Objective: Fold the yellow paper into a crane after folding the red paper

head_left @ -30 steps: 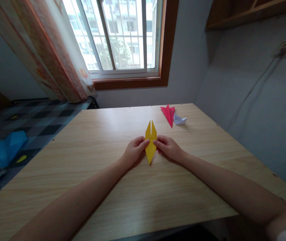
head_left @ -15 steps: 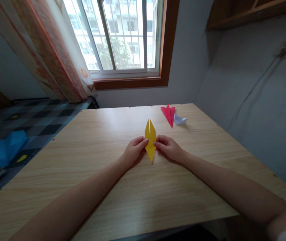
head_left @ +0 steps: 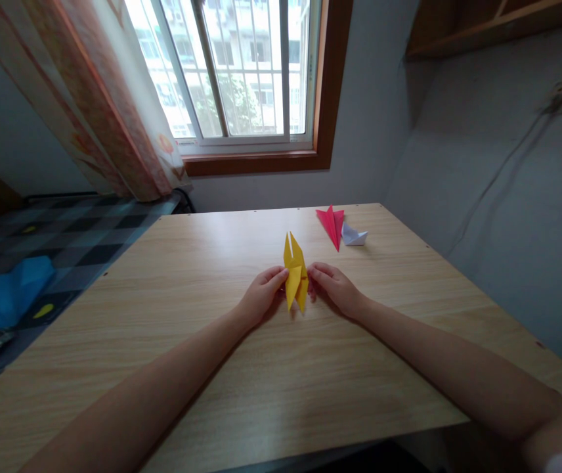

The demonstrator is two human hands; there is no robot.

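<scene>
- Now both hands meet mid-surface: left hand point(head_left: 261, 295) and right hand point(head_left: 336, 289) pinch the yellow folded paper point(head_left: 295, 272) from either side.
- Its two points aim at the window; lower folds seem lifted, hard to tell.
- Red folded paper point(head_left: 331, 225) and white folded paper point(head_left: 353, 234) lie beyond on the wooden surface point(head_left: 202, 263).

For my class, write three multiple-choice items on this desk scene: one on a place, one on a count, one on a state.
1. Where does the red paper piece lie?
A. touching the left hand
B. at the table's far side, beside a white piece
C. on the floor

2. How many folded paper pieces are on the table?
A. one
B. three
C. five

3. How is the yellow paper held?
A. pinched between both hands
B. untouched
C. by one hand only

Answers:
1 B, it sits next to the white piece.
2 B, yellow, red and white.
3 A, the left hand and right hand grip its sides.
</scene>
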